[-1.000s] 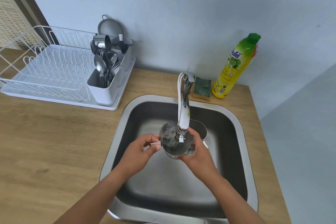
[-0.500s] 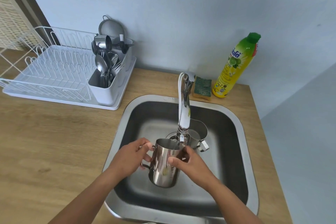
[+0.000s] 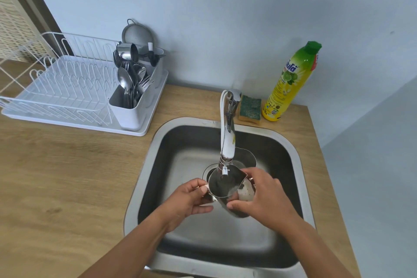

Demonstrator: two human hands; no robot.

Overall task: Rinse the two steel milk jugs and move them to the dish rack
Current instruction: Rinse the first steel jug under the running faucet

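Nearest the camera, two forearms are reaching in over the front rim of the sink point(image 3: 144, 165). The left hand point(image 3: 189, 201) is pinching the handle of a steel milk jug point(image 3: 222, 185), fingers curled round it. The right hand point(image 3: 264, 196) is wrapping the jug's body from the other side, thumb and fingers pressing on the steel wall. The jug is hanging inside the basin, clear of the floor, mouth tilted up and sitting right under the faucet point(image 3: 228, 142) tip. Open basin floor is lying bare in front of the hands and along both side walls.

Just behind, the second jug point(image 3: 247, 158) is standing on the sink floor near the drain, partly hidden by the faucet and the right hand.

Further back on the bench point(image 3: 56, 176), a sponge point(image 3: 250, 107) and a green-capped soap bottle point(image 3: 291, 83) are standing near the sink's far right corner. To the far left, the white dish rack point(image 3: 67, 90) is sitting well apart from the sink, its wire slots open, cutlery crowding the caddy point(image 3: 135, 106) at its right end. Wide bare bench is stretching between rack and sink.
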